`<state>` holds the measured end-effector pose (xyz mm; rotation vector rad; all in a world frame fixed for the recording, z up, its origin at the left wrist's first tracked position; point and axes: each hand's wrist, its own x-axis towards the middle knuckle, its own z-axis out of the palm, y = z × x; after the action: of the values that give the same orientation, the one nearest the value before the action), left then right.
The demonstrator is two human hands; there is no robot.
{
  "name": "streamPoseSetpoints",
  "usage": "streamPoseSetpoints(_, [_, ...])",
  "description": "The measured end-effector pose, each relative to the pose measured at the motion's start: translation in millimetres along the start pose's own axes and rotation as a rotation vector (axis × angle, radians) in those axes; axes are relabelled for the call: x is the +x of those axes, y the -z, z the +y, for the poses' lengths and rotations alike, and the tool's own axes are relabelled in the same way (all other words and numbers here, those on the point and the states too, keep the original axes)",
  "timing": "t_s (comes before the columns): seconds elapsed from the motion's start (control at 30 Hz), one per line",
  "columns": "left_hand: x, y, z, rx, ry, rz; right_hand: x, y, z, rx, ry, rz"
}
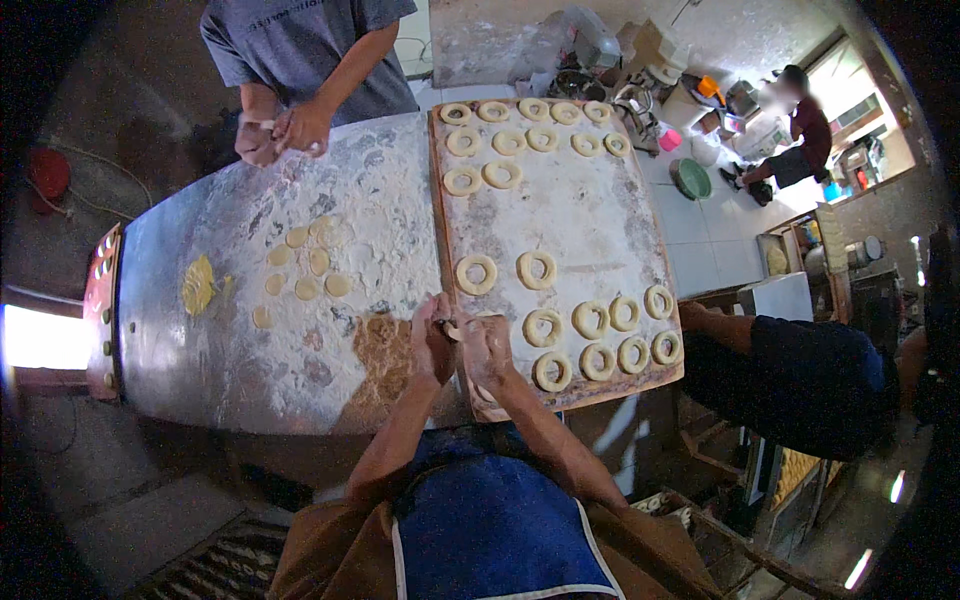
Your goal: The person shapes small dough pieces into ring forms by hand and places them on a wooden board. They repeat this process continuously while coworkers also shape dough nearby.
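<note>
My left hand and my right hand are close together over the near seam between the floured table and the board. Both are closed on a small pale piece of dough, which shows between my fingers; much of it is hidden. Just beyond my hands a dough ring lies on the floury board, with another ring to its right. More rings, such as this one, rest at the board's near right. Several small flat dough rounds lie on the floured table to the left.
At the far side, a co-worker's hands are together over the table's edge. Rings fill the board's far end. A yellow lump sits at left. Another person's dark-sleeved arm reaches the board's right edge. A green basin stands on the floor.
</note>
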<state>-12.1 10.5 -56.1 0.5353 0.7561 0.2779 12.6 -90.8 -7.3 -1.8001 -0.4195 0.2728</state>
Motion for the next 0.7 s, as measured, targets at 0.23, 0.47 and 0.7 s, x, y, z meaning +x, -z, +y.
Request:
streamPoseSetpoints(0.23, [-0.6, -45.0, -17.7, 0.504, -0.096, -0.012, -0.2, 44.2, 23.5, 0.222, -0.055, -0.018])
streamPoseSetpoints(0.47, [-42.0, -99.9, -21.3, 1.129, -0.347, -0.226, 8.3, 89.5, 50.5, 0.031, 0.097, 0.086])
streamPoseSetpoints(0.7, [-28.5, -111.6, -66.6, 1.051, -0.823, -0.355, 6.4, 141.7, 37.6, -0.095, 0.122, 0.028])
